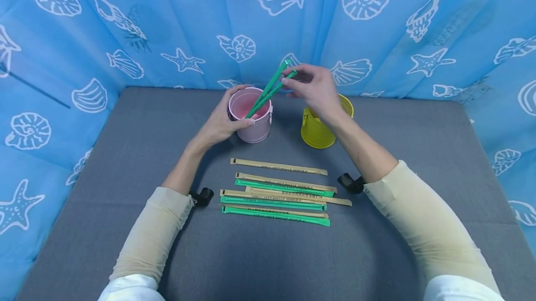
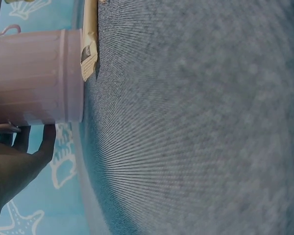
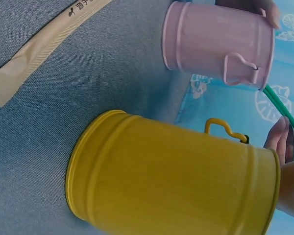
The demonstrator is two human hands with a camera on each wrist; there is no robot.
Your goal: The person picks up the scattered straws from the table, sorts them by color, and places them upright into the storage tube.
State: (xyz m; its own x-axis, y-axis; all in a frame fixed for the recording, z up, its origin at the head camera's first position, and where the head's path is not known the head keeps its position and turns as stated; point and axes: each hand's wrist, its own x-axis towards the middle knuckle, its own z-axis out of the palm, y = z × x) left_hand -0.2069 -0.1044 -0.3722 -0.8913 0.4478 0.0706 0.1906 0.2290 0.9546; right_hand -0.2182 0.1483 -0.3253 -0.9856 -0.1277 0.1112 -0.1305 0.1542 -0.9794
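My left hand (image 1: 219, 122) holds the pink bucket (image 1: 253, 132) upright, thumb over the near rim and fingers round its far left side. With thumb and fingertips my right hand (image 1: 316, 88) pinches a green paper-wrapped straw (image 1: 276, 89) near its upper end. The straw leans to the right, its lower end inside the pink bucket. A second green wrapped straw (image 1: 274, 77) slants close beside it out of the same bucket. Below the right wrist stands the yellow bucket (image 1: 316, 132), partly hidden by the forearm; its side fills much of the right wrist view.
On the grey table (image 1: 138, 152), several brown wrapped straws (image 1: 278, 166) and green wrapped straws (image 1: 274, 216) lie roughly parallel in front of the buckets. A blue curtain (image 1: 188, 26) with white shell prints hangs behind and at both sides.
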